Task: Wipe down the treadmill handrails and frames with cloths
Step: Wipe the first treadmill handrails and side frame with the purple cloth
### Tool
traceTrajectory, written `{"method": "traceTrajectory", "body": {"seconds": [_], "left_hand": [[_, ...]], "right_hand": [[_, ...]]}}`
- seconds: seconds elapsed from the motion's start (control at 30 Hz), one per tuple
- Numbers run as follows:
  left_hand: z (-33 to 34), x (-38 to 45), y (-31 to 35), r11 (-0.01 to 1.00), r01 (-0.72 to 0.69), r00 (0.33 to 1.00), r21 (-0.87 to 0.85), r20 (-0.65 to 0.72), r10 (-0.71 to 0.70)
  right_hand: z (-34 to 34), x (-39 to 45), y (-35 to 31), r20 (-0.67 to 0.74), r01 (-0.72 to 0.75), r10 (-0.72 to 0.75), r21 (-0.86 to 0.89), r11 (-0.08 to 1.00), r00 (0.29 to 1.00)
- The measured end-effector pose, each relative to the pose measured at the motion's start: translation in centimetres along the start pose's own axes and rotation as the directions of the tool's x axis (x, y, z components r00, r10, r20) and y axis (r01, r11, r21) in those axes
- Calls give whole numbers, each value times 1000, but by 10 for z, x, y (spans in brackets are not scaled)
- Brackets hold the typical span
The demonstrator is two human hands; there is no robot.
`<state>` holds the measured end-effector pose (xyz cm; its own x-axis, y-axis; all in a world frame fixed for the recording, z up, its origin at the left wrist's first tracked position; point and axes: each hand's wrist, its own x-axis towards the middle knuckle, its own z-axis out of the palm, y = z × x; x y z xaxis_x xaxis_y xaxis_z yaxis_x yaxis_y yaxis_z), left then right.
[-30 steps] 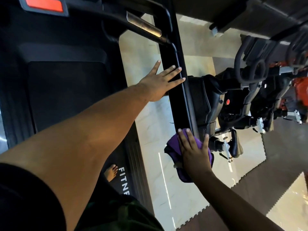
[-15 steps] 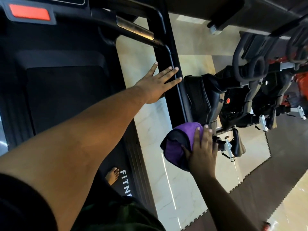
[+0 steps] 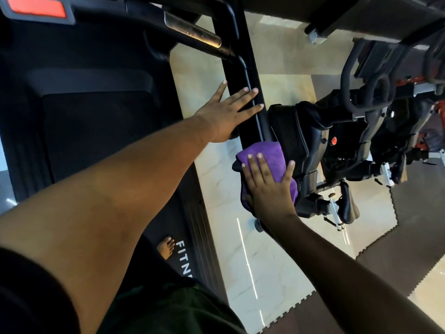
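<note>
A person's left hand (image 3: 225, 114) rests flat, fingers spread, on a treadmill handrail (image 3: 250, 97) while the open right hand (image 3: 269, 189) presses a purple cloth (image 3: 262, 155) against it

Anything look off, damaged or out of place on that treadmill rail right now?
Nothing broken or askew. The metal grip near the console looks smudged and spotty. The right hand presses the purple cloth on the black handrail; the left hand lies flat above it.

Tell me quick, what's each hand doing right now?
Left hand: open, flat on the black treadmill handrail, holding nothing.
Right hand: open, pressing the purple cloth against the handrail.
</note>
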<state>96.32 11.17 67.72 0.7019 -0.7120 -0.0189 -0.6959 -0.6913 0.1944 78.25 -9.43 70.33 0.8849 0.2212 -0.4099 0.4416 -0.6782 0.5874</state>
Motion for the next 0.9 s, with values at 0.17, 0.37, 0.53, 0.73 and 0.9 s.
{"method": "traceTrajectory", "body": {"seconds": [0.17,0.37,0.53,0.73,0.9], "left_hand": [[10,-2,-8,999,-20,998,26,-61,22],[8,-2,-10,995,-61,996,81,-54,65],[-10,4,-27,988,4,999,156,-45,3],[-26,24,-58,920,-52,998,387,-9,60],[-40,25,-75,923,-34,999,382,31,24]], "right_hand": [[-12,54,-27,276,171,-69,-366,915,959],[-9,30,-16,255,324,-247,-327,888,935],[-16,-18,8,41,-53,51,31,998,998],[-43,97,10,-2,-160,162,123,979,987],[-24,35,7,71,-37,35,33,999,997]]}}
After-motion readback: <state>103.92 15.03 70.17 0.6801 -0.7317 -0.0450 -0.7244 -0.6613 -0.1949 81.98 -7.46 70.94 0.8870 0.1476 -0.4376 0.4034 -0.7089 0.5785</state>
